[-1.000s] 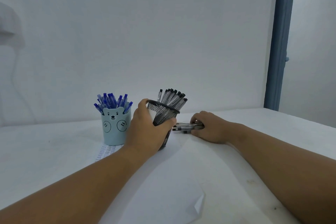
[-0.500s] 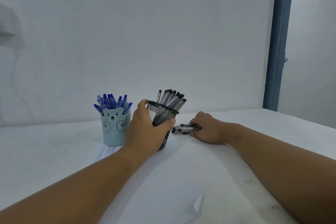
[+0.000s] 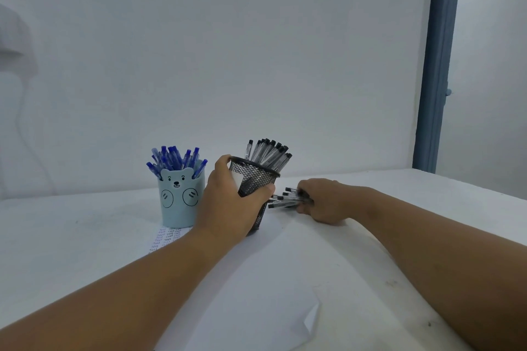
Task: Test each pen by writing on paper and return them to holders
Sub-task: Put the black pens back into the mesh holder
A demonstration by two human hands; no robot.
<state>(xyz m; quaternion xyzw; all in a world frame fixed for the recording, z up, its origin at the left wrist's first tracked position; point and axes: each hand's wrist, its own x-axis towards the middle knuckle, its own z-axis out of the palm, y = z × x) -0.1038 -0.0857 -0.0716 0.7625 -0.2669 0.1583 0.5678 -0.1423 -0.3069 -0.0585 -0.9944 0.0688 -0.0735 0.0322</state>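
Note:
A black mesh holder with several black-capped pens leans to the right; my left hand grips it around the side. Just right of it, my right hand grips a bundle of several black pens lying low over the table, their caps pointing toward the holder. A pale blue bear-faced holder full of blue pens stands to the left. A white sheet of paper lies under my arms, with rows of written words near its far left edge.
The white table runs back to a plain white wall. A blue door frame stands at the right. The paper's near right corner is folded up.
My right hand has gathered the loose black pens into a tighter bundle and drawn them slightly toward me. My left hand keeps the mesh holder tilted as before.

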